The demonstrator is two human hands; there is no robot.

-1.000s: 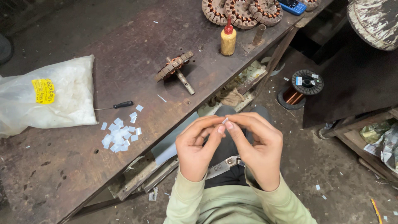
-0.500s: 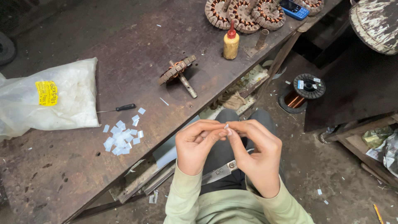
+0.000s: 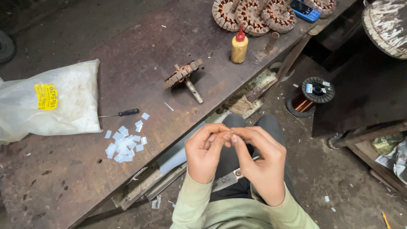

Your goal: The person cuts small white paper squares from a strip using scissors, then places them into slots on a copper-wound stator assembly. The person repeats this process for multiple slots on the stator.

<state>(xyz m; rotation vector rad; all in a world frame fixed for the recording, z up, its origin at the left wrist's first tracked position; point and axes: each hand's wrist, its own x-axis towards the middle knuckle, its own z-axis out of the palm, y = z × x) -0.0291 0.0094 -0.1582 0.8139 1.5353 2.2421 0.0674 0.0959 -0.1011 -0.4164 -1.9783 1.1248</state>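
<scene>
- We are pinching a tiny pale slip point(image 3: 229, 136) between the fingertips of our left hand point(image 3: 206, 152) and right hand point(image 3: 259, 165), both grips narrow, over our lap beside the surface point(image 3: 127, 63).
- One rotor point(image 3: 184, 75) is lying near the edge, one yellow glue bottle point(image 3: 239, 45) standing behind it.
- One screwdriver point(image 3: 120, 113) is resting beside one heap of paper slips point(image 3: 125, 143) and one plastic bag point(image 3: 51, 101).
- Three stators point(image 3: 253, 13) are sitting at the far end, one copper wire spool point(image 3: 313, 94) on the floor.
</scene>
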